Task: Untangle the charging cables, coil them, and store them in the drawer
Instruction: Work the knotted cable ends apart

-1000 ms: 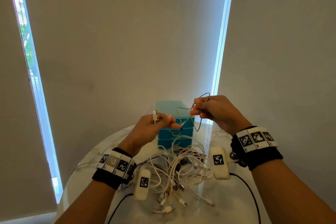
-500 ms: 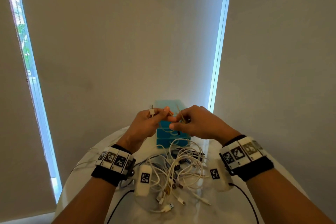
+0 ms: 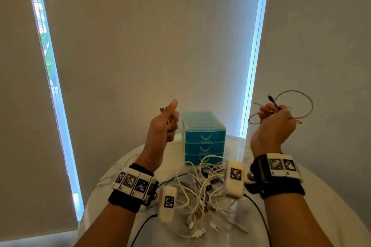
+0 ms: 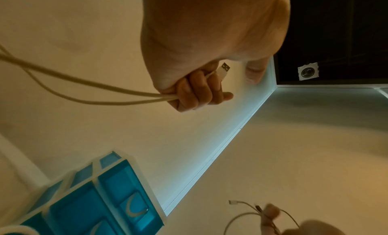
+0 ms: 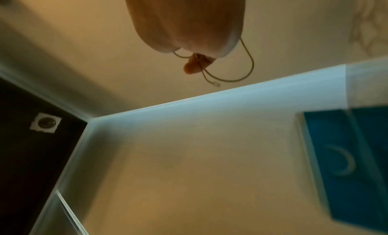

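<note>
Overhead, both hands raised above the table (image 3: 313, 206) and held well apart. Left hand (image 3: 160, 126) lifted left of the drawer unit (image 3: 203, 136), thumb pointing up, fingers (image 4: 197, 90) curled around a white cable (image 4: 88, 90) near its end; USB plug (image 4: 223, 69) sticking out above the fist, two strands of the same cable trailing away from under the fingers. Left grip clenched on that white cable. Right hand (image 3: 275, 126) up to the right of the drawer unit, grasping a thin grey cable (image 3: 301, 104) gathered into loose loops; one large loop standing out to the right of the fist, a dark connector (image 3: 271, 99) poking up above the fingers, a small pale plug (image 5: 216, 84) dangling at one free end in the right wrist view. Right grip closed around the looped bundle.

Below and between the forearms, a tangled pile of cables (image 3: 200, 192) lying on the round white table, mostly white, with several plugs splayed toward the near edge. Behind the pile, the blue drawer unit standing upright at the far side of the table, three drawers stacked, all pushed in, the bottom one partly hidden by cable loops. Marker bands around both wrists.
</note>
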`<state>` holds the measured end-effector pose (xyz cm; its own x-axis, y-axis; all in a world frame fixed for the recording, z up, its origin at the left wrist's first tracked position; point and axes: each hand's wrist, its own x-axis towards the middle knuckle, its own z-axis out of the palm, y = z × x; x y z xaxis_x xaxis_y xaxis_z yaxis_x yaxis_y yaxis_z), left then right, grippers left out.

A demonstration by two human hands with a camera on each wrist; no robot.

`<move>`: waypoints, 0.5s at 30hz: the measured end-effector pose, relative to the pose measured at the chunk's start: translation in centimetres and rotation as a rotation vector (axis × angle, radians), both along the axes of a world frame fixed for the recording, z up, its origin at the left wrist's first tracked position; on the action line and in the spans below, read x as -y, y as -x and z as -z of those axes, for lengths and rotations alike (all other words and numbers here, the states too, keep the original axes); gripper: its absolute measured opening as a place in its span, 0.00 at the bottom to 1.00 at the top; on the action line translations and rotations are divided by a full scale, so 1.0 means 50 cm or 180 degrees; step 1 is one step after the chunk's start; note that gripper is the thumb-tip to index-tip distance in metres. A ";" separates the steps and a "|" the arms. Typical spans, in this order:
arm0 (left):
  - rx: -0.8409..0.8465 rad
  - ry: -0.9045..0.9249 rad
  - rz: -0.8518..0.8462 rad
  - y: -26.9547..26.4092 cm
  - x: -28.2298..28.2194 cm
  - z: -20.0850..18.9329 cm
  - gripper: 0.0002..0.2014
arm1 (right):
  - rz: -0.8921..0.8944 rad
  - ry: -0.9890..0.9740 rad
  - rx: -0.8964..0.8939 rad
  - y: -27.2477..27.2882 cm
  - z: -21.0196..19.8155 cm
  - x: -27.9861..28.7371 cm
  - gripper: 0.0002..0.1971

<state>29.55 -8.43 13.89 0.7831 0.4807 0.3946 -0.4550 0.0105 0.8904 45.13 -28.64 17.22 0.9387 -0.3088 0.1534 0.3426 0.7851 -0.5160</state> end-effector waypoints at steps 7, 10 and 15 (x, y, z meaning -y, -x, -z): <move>0.0422 -0.0213 -0.0538 0.029 -0.019 -0.018 0.22 | -0.2032 0.3418 0.1386 0.079 0.060 -0.262 0.16; 0.0088 -0.0126 -0.0766 0.035 -0.065 -0.002 0.21 | -0.2003 0.3503 0.1162 0.057 0.081 -0.258 0.12; -0.0908 -0.0902 -0.1009 0.018 -0.068 0.036 0.27 | -0.1758 0.4037 0.1306 0.069 0.114 -0.242 0.13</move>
